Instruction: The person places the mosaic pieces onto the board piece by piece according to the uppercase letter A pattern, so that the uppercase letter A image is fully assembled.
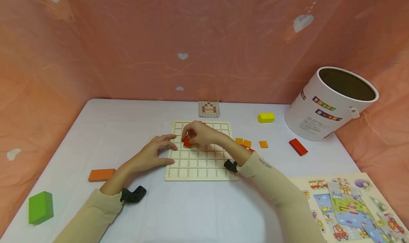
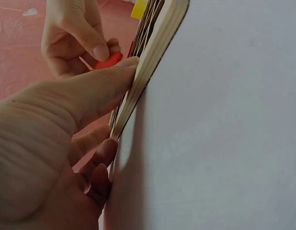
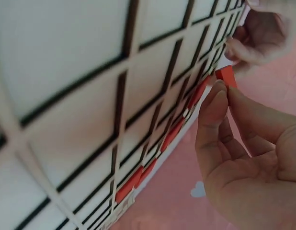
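Note:
A wooden grid board (image 1: 199,165) lies in the middle of the table. Over its upper left part, my right hand (image 1: 202,133) pinches a small red square tile (image 1: 186,142) between thumb and finger; the tile also shows in the right wrist view (image 3: 226,75). Several red tiles (image 3: 130,184) sit in the grid's cells along the far side, mostly hidden by the right hand in the head view. My left hand (image 1: 153,152) rests at the board's left edge, thumb and fingers loosely spread, fingertips touching the board's side (image 2: 150,57) in the left wrist view.
A pattern card (image 1: 209,109) lies behind the board. Loose orange tiles (image 1: 247,143) and partly hidden red ones lie to the right, near a yellow block (image 1: 266,117), a red block (image 1: 298,147) and a white bucket (image 1: 297,111). Orange (image 1: 101,175) and green blocks (image 1: 41,207) lie left; picture boards (image 1: 351,207), front right.

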The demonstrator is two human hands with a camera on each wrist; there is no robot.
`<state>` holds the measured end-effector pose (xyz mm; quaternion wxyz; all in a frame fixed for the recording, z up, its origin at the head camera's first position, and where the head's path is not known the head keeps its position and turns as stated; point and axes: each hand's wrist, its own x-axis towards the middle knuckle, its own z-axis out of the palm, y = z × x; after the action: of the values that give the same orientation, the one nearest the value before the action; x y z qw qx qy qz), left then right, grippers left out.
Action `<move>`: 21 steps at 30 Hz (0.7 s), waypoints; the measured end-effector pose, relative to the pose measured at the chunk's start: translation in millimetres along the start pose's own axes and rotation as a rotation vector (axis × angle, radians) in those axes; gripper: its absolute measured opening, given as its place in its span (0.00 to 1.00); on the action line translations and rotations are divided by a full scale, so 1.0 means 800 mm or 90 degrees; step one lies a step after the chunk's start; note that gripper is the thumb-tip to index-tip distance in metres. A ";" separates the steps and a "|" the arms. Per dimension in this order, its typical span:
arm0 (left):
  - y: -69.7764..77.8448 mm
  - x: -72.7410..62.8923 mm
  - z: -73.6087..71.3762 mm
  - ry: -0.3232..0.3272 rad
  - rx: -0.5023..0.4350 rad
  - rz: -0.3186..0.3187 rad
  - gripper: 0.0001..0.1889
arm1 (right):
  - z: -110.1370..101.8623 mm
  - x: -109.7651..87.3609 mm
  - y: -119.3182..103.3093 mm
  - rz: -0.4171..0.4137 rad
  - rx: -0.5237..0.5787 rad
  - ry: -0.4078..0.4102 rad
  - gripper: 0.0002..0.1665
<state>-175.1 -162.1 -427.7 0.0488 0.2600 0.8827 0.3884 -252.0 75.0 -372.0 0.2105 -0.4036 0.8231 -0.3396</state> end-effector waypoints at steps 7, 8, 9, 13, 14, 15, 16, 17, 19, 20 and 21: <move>-0.001 0.001 0.000 0.003 -0.002 0.006 0.18 | 0.006 -0.001 -0.005 0.029 -0.029 0.003 0.11; -0.001 0.002 0.000 0.004 -0.003 0.006 0.18 | 0.006 -0.004 -0.007 0.032 -0.036 0.010 0.11; -0.001 0.002 0.000 0.004 -0.004 0.005 0.18 | 0.006 -0.006 -0.009 0.034 -0.042 0.018 0.11; -0.001 0.002 0.000 0.003 -0.005 0.003 0.18 | 0.012 -0.022 -0.018 0.035 -0.136 0.052 0.13; -0.001 0.003 0.000 0.002 -0.005 0.003 0.18 | 0.014 -0.027 -0.021 0.042 -0.185 0.047 0.17; -0.001 0.003 0.000 0.002 -0.004 0.003 0.18 | 0.017 -0.033 -0.024 0.051 -0.234 0.036 0.22; -0.001 0.003 0.001 0.003 -0.002 0.004 0.18 | 0.019 -0.038 -0.026 0.064 -0.282 0.018 0.28; -0.001 0.003 0.001 0.003 -0.001 0.004 0.18 | 0.022 -0.043 -0.029 0.078 -0.327 -0.004 0.33; -0.001 0.002 0.001 0.003 0.000 0.002 0.18 | 0.028 -0.053 -0.034 0.107 -0.384 -0.057 0.42; -0.001 0.002 0.001 0.003 -0.003 0.002 0.17 | 0.031 -0.058 -0.036 0.119 -0.397 -0.080 0.45; -0.001 0.002 0.001 0.002 -0.005 0.001 0.17 | 0.034 -0.062 -0.037 0.126 -0.399 -0.093 0.46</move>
<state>-176.1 -161.2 -428.6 0.0479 0.2596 0.8810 0.3926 -190.5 90.8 -365.3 0.1668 -0.3902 0.9053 -0.0178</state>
